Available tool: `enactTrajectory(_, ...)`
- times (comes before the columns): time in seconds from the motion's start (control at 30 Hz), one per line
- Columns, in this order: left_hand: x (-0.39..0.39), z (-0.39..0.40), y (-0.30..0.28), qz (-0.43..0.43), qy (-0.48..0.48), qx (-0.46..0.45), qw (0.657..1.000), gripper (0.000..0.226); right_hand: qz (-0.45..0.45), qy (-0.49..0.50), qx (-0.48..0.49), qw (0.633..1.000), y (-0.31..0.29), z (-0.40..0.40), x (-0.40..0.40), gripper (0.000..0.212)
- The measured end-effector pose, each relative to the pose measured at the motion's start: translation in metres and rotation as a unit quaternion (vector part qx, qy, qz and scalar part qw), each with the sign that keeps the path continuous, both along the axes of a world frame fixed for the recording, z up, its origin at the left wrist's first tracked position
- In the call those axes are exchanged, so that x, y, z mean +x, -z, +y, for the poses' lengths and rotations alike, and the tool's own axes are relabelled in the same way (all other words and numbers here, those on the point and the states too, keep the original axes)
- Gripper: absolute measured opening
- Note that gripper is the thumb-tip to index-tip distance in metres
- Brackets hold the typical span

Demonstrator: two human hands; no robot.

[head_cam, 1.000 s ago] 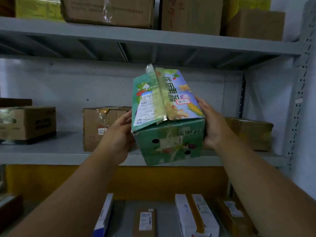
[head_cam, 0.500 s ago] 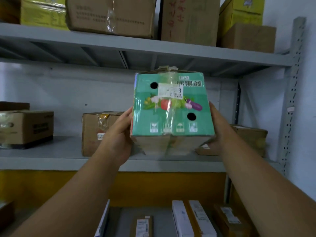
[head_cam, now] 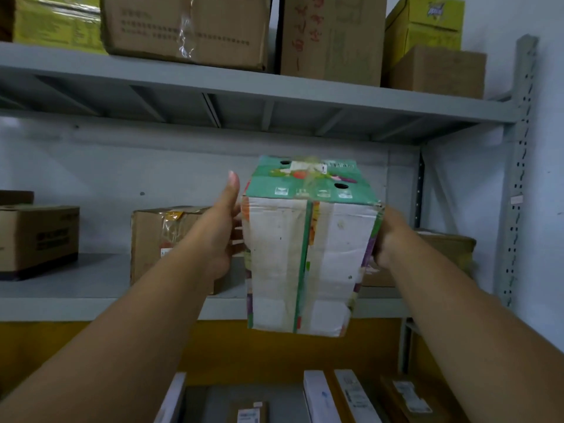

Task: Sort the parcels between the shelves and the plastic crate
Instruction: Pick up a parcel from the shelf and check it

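Here the person holds the green parcel point(head_cam: 308, 257) in the air between both hands, its taped underside turned toward the camera. The left hand point(head_cam: 219, 236) lies flat against one side, fingers pressed together, thumb up; the right hand point(head_cam: 389, 239) clamps the opposite side, though its fingers are hidden behind the carton. Beyond the fingertips lies the middle shelf point(head_cam: 91, 303), where a brown box point(head_cam: 155, 239) sits behind the left hand. With only side pressure, the tilted parcel could slip downward, or clip the shelf edge.
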State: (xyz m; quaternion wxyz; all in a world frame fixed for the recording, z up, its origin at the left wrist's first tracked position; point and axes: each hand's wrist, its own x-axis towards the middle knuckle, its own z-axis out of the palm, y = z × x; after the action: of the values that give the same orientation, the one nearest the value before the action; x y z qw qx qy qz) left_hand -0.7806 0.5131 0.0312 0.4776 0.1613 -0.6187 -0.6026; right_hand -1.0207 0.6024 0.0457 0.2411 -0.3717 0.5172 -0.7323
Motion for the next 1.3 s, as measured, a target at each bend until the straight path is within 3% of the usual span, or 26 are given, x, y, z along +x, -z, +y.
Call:
enactTrajectory(0.13, -0.018, -0.018, -0.02, -0.016, 0.035, -0.059, 0.998, 0.073, 0.062, -0.033, -0.042, 0.997, -0.021, -0.01, -0.011, 0.058)
enactTrajectory(0.27, -0.047, -0.05, -0.013, -0.014, 0.043, -0.104, 0.994, 0.035, 0.09, -0.103, -0.054, 0.989, -0.02, -0.033, -0.026, 0.056)
enactTrajectory(0.37, -0.069, -0.083, 0.013, -0.003, 0.053, -0.096, 0.994, 0.05, 0.086, -0.103, -0.045, 0.99, 0.004, -0.071, -0.05, 0.066)
enactTrajectory(0.5, -0.099, -0.128, 0.063, -0.099, 0.032, -0.101, 0.989, 0.058, 0.088, -0.059, -0.048, 0.993, 0.048, -0.122, -0.08, 0.063)
enactTrajectory(0.67, -0.128, -0.173, 0.103, -0.134, 0.004, -0.054, 0.99, 0.06, 0.089, -0.055, -0.041, 0.994, 0.098, -0.176, -0.11, 0.062)
enactTrajectory(0.87, -0.148, -0.2, 0.132, -0.173, -0.031, -0.045, 0.983, 0.071, 0.09, -0.055, -0.003, 0.994, 0.132, -0.21, -0.128, 0.08)
enactTrajectory(1.13, -0.15, -0.207, 0.139, -0.182, -0.034, -0.064, 0.981, 0.072, 0.112, -0.051, 0.008, 0.992, 0.137, -0.212, -0.127, 0.061)
enactTrajectory(1.3, -0.147, -0.2, 0.135, -0.2, -0.05, -0.053, 0.977, 0.075, 0.2, 0.041, 0.072, 0.976, 0.137, -0.189, -0.105, 0.052)
